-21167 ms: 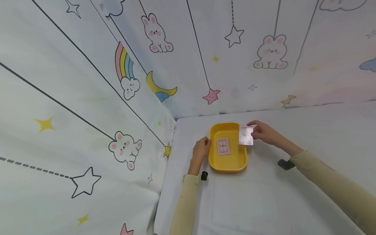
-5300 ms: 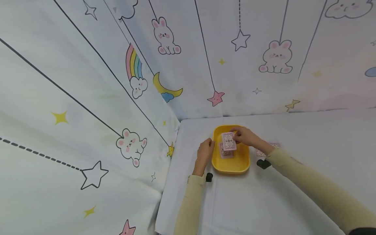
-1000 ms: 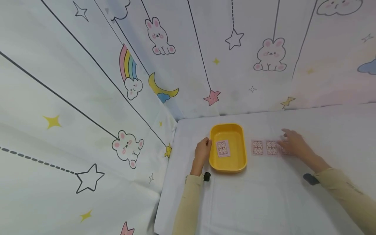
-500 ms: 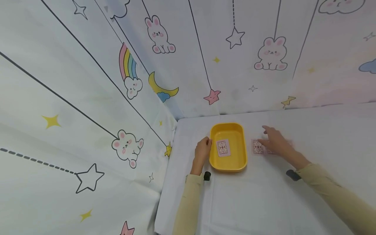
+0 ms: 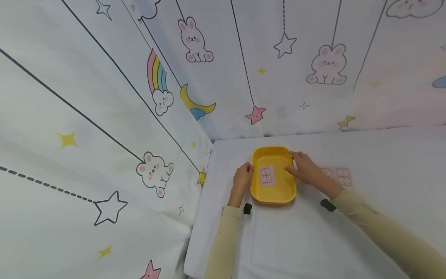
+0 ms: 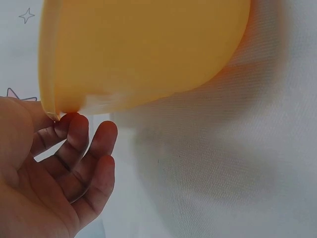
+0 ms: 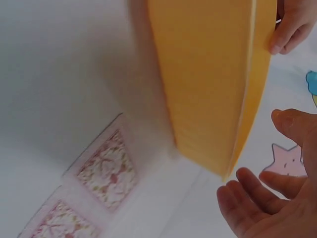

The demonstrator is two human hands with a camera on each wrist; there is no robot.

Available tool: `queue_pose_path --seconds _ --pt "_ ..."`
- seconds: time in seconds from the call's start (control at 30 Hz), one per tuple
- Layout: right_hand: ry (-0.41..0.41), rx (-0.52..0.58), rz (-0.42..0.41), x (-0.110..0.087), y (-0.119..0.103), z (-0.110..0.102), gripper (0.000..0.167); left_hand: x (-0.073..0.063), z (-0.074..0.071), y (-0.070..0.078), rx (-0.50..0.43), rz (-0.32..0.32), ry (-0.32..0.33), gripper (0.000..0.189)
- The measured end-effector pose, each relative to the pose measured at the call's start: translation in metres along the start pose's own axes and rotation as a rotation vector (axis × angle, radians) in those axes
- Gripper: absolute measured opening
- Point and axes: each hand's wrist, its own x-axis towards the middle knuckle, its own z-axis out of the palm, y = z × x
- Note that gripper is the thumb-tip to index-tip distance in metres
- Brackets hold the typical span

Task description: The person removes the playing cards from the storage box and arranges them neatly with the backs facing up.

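Note:
A yellow tray (image 5: 278, 197) stands on the white table, with a pink-bordered playing card (image 5: 267, 176) lying patterned back up in its left half. My left hand (image 5: 242, 179) pinches the left rim between thumb and fingers; the left wrist view has its fingertips (image 6: 79, 126) under the lip. At the right rim is my right hand (image 5: 306, 170), thumb and fingers spread with nothing between them. The right wrist view has this right hand (image 7: 272, 193) beside the tray wall. Two cards (image 5: 343, 176) show behind it on the table, partly covered by the hand and forearm.
A white cloth wall (image 5: 278, 93) printed with rabbits and stars rises behind the table, and another closes off the left side. White tabletop (image 5: 296, 240) extends in front of the tray and to its right.
My right hand has travelled left from over the card row to the tray's right rim. Earlier it held a card over the tray. My left hand has stayed on the left rim.

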Motion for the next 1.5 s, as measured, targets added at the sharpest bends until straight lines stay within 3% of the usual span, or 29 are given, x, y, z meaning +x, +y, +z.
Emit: queue_pose_path --seconds 0.13,0.37,0.7,0.8,1.0,1.13,1.27,1.5 --pt "0.004 -0.011 -0.042 0.009 -0.011 0.004 0.076 0.0 0.002 -0.001 0.019 0.006 0.013 0.029" --pt "-0.008 -0.008 -0.035 0.027 -0.036 0.006 0.073 0.001 0.003 -0.002 0.019 0.011 0.015 0.028" --pt "-0.032 -0.048 -0.041 0.057 -0.051 0.026 0.071 0.004 0.003 -0.004 -0.004 0.016 0.01 0.027" --pt "-0.087 -0.074 -0.041 0.064 -0.054 0.029 0.073 0.004 0.002 -0.004 0.003 0.012 0.007 0.027" --pt "-0.319 -0.113 0.051 0.076 -0.062 0.026 0.078 0.004 0.0 -0.003 0.011 0.008 0.006 0.027" --pt "-0.429 -0.204 0.059 0.086 -0.057 0.032 0.081 0.004 0.003 -0.003 0.016 0.007 0.01 0.027" --pt "-0.464 -0.262 0.04 0.088 -0.051 0.038 0.081 0.005 0.005 -0.004 0.023 0.006 0.005 0.027" --pt "-0.473 -0.26 0.047 0.078 -0.064 0.035 0.081 0.007 0.004 -0.005 0.019 0.014 0.008 0.028"
